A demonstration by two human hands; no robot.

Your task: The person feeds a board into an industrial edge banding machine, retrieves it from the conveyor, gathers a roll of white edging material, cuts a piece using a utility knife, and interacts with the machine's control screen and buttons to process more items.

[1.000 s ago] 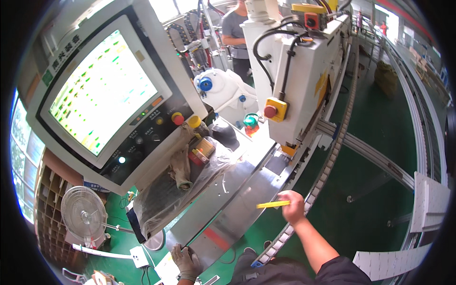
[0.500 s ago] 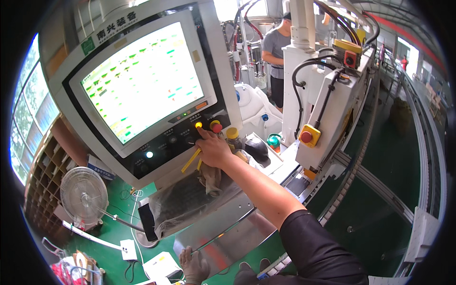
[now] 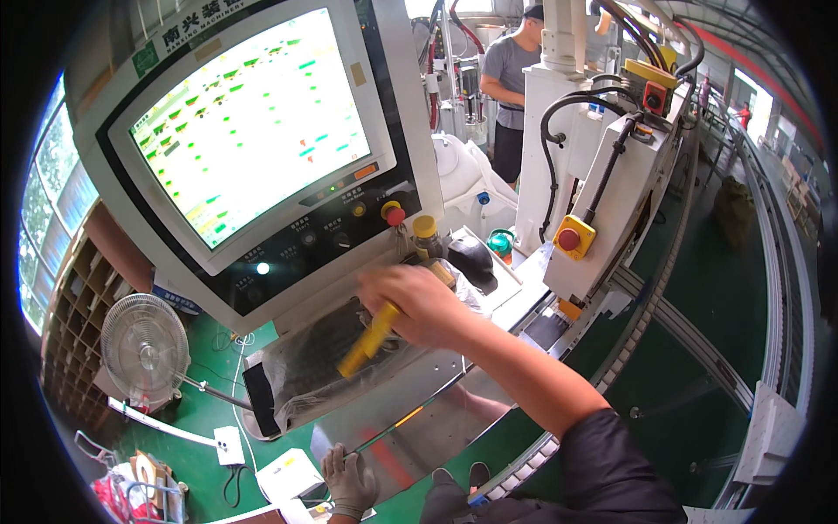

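Observation:
My right hand (image 3: 419, 301), bare and blurred by motion, is closed around a flat yellow strip-like tool (image 3: 370, 339); its exact kind I cannot make out. It hovers over the plastic-covered ledge (image 3: 305, 371) beneath a control panel (image 3: 349, 229). The panel has a bright screen (image 3: 253, 127), a yellow button (image 3: 359, 210) and a red knob (image 3: 394, 214). Lower down, my left hand (image 3: 349, 480) wears a grey glove. Its fingers are stretched out at the left end of a shiny metal surface (image 3: 401, 441), with nothing visible in them.
Beside the panel stand a yellow-lidded jar (image 3: 426, 236) and a black cap (image 3: 472, 265). A red stop button on a yellow box (image 3: 572, 239) sits on the machine at right. A fan (image 3: 145, 345) stands at left. Another person (image 3: 509, 87) stands behind the machine.
My right hand has left the lit yellow button and dropped down and right, carrying the yellow tool. The button looks dimmer now. My left hand has barely moved.

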